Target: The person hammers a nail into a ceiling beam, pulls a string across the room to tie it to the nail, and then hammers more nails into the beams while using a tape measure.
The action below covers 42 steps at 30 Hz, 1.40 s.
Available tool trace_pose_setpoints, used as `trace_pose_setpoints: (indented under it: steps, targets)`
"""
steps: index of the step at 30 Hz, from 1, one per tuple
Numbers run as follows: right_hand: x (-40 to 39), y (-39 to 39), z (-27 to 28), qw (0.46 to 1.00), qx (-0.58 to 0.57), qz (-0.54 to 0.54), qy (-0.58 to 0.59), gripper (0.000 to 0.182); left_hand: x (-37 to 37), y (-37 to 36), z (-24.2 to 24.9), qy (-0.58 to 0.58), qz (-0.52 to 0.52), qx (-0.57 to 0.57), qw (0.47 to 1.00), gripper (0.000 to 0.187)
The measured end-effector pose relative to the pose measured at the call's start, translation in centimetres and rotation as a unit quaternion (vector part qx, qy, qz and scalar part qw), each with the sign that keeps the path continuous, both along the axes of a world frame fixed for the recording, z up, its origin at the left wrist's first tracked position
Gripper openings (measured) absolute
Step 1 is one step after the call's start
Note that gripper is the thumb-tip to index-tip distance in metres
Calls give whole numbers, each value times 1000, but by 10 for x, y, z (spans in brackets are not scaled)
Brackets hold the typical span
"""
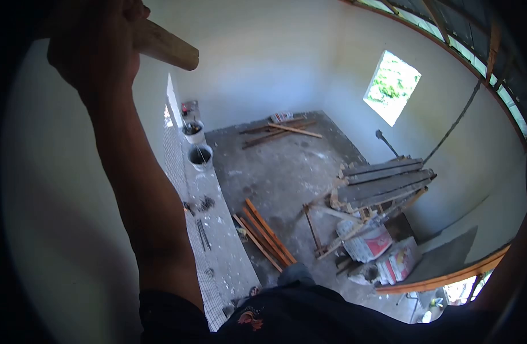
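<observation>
My left hand (106,54) is raised at the upper left, its fingers wrapped round a thick round wooden pole (167,47). The pole's blunt end points right, in front of the pale wall (246,63). The far side of the hand is dark and partly cut off by the frame's edge. My right arm (507,275) shows only as a dark strip at the right edge, and its hand is out of sight.
Far below, two buckets (200,157) stand on a ledge (226,246) beside wire mesh. Wooden strips (267,232) lie on the concrete floor (275,172). A plank platform (384,180) stands at the right above filled sacks (398,262). The wall has a window opening (391,86).
</observation>
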State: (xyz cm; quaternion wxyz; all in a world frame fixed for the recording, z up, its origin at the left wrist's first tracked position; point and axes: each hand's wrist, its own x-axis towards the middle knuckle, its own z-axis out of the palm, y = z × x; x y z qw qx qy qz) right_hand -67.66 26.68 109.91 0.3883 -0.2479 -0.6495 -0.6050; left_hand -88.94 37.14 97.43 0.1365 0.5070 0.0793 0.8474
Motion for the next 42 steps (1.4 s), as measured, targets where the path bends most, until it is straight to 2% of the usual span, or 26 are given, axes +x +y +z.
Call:
trace_pose_setpoints:
  steps: [3,6,8,11,14,17,18,21,22,26,30,32,35,38,39,40,42]
  targets:
    - [33,11,-108,985,-168,40,13,56,8,3,-83,24,-47,-81,995,22]
    - [75,11,-210,936,-343,12,81,54,3,9,-155,63,-42,-158,984,21]
    - [98,3,-275,883,-447,-21,141,52,4,1,-185,77,28,-255,964,18]
    - [123,-16,-358,791,-561,-75,231,50,-4,2,-216,186,107,-324,921,16]
    - [142,-34,-421,698,-633,-128,309,48,-13,14,-240,263,94,-335,900,19]
    - [157,-47,-463,624,-666,-178,367,45,-13,17,-253,296,95,-351,883,22]
    - [161,-49,-472,605,-671,-192,384,45,-19,21,-257,339,120,-374,855,25]
    - [175,-55,-499,550,-681,-234,424,43,-23,31,-272,360,180,-359,842,29]
    - [181,-56,-508,533,-682,-246,436,42,-28,35,-281,351,140,-390,840,33]
    - [204,-62,-540,475,-681,-294,473,39,-35,32,-300,397,136,-455,785,33]
    - [229,-62,-562,434,-672,-336,498,37,-48,24,-330,421,133,-461,769,29]
    - [239,-59,-568,422,-668,-345,506,36,-59,25,-359,403,133,-477,770,25]
    - [255,-53,-577,420,-663,-351,511,34,-41,-4,-358,371,55,-548,748,18]
    - [275,-39,-569,455,-648,-344,505,33,-24,-25,-413,295,-6,-584,756,17]
    - [284,-28,-547,495,-631,-334,495,32,-20,-28,-439,289,-40,-594,749,18]
    - [289,-15,-510,557,-601,-316,478,32,-2,-34,-453,275,-62,-619,733,18]
    - [290,15,-388,717,-499,-251,417,31,33,-50,-484,290,-117,-668,675,17]
